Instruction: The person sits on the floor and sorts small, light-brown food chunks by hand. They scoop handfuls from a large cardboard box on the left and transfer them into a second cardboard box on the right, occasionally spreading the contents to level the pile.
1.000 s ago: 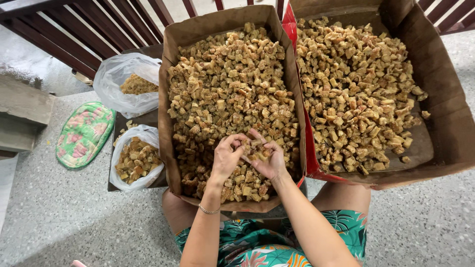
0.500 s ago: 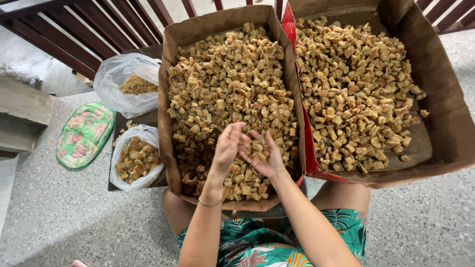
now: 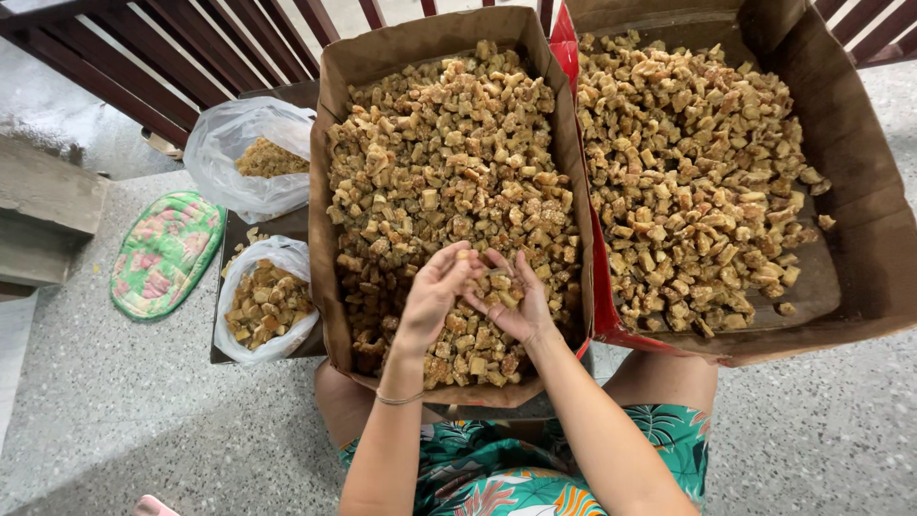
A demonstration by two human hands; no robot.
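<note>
speckled grey terrazzo floor lies under a tall brown cardboard box [image 3: 330,191] heaped with small golden-brown fried chunks [image 3: 449,182]. the left hand [image 3: 435,291] and right hand [image 3: 511,306] meet just above the near end of the heap, the right palm up and cupped around a few chunks, the left fingers seemingly pinching one over it.

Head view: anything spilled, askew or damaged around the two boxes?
A few brown chunks lie loose on the dark tray between the two plastic bags, outside both. The right box has a bare patch at its near corner. Nothing looks damaged.
</note>
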